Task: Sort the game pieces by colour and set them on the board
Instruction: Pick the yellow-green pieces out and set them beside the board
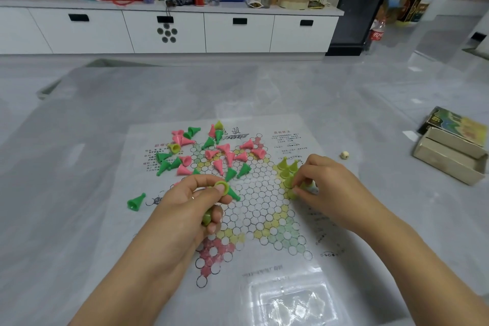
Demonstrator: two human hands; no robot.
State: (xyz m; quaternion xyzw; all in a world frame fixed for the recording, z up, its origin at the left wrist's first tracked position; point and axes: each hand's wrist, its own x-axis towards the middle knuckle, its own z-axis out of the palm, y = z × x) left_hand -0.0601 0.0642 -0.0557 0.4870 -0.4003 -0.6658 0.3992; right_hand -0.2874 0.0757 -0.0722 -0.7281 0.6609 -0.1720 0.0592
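Observation:
A paper checkers board (254, 193) printed with a star of circles lies on the grey floor. Pink pieces (225, 151) and dark green pieces (166, 164) lie mixed in a loose heap over its upper left. Several yellow-green pieces (287, 167) stand upright on the board's right point. My right hand (325, 182) pinches a yellow-green piece (301, 188) at the lower edge of that group. My left hand (195, 204) holds yellow-green pieces (222, 188) in its curled fingers, one pinched under the thumb. A dark green piece (234, 193) lies just beside that thumb.
One dark green piece (136, 201) lies off the board to the left. An open cardboard game box (449, 159) and its lid (457, 124) sit on the floor at right, with a small die (344, 155) nearby. A white cabinet (169, 29) runs along the back wall.

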